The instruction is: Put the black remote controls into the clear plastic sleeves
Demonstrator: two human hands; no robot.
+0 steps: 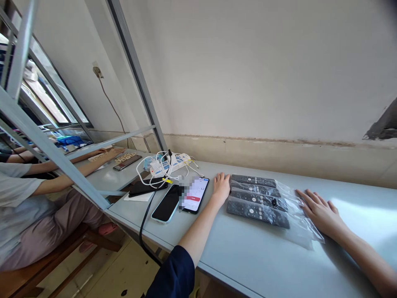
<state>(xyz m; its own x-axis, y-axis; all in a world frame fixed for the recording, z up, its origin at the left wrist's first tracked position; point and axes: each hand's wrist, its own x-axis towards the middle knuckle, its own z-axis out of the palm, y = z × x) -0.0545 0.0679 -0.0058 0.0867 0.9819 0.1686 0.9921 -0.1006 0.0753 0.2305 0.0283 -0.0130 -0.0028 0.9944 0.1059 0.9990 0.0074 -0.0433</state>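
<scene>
Several black remote controls (pixel 256 210) in clear plastic bags lie side by side on the grey table (pixel 248 256). Their buttons show through the film. My left hand (pixel 221 187) rests at the left ends of the remotes, fingers stretched forward and partly hidden by one another. On the other side, my right hand (pixel 322 213) lies flat with fingers spread, beside the loose ends of the plastic bags (pixel 302 223); its fingertips seem to touch the film. Neither hand holds anything that I can see.
A phone with a lit screen (pixel 196 196), a dark phone (pixel 166 203) and a black device (pixel 145 188) lie left. Behind them is a power strip (pixel 170 165) with tangled white cables. A bed-frame post (pixel 56 153) separates another person (pixel 27 207) at the adjoining table.
</scene>
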